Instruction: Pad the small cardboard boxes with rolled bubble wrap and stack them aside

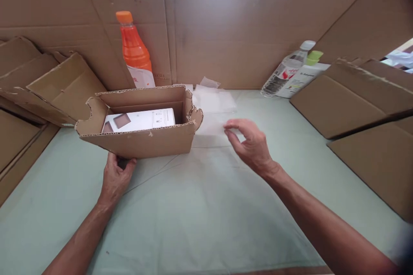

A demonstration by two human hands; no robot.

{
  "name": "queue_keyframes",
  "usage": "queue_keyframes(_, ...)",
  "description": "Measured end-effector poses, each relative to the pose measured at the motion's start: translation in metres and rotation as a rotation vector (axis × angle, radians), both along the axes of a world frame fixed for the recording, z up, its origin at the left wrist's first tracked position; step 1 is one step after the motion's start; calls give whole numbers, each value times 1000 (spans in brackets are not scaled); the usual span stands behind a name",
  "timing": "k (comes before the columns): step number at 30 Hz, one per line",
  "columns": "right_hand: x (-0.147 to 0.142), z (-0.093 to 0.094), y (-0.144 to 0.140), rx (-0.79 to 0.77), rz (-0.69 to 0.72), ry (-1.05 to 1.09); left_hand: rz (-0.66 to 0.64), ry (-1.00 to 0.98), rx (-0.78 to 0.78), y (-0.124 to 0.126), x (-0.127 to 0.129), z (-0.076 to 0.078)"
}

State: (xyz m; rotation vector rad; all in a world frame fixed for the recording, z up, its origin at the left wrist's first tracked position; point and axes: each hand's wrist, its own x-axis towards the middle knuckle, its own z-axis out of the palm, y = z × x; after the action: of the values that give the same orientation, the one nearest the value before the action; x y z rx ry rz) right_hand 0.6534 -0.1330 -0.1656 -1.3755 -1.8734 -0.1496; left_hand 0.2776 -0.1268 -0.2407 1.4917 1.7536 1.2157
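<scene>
An open-topped cardboard box with torn, ragged rims sits left of centre. Inside lies a white printed carton with brown squares on its face. My left hand grips the box's lower front edge at the left, some fingertips hidden beneath it. To the right of the box, my right hand is closed, thumb and forefinger pinched at a translucent plastic sheet. That sheet lies beside the box's right end, its outline faint against the cloth. Behind it rests a white, filmy packing piece.
An orange bottle stands behind the box. At the back right, a clear bottle leans beside a white tube with a green cap. Folded cardboard flaps flank both sides; a cardboard wall closes the back. Pale green cloth covers the table.
</scene>
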Motion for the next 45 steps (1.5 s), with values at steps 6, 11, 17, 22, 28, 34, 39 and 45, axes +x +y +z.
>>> queue_keyframes(6,-20,-30,-93,-238,184,74,115,54,261,-37,1,26)
queue_keyframes(11,-41,-33,-134,-488,317,194,-84,220,293,-112,28,46)
queue_keyframes(17,-53,-25,-138,-750,294,312,-353,199,69,-150,68,31)
queue_keyframes(22,-39,-17,-136,-674,329,318,-425,139,84,-153,78,25)
queue_keyframes(28,-20,-28,-140,-563,449,-113,-480,155,141,-156,77,20)
queue_keyframes(34,-29,-49,-133,-510,356,-143,-487,147,142,-157,80,18)
queue_keyframes(39,-29,-26,-133,-525,261,100,-473,132,102,-160,75,24)
queue_keyframes(45,-17,19,-111,-357,162,501,-563,131,108,-159,79,29)
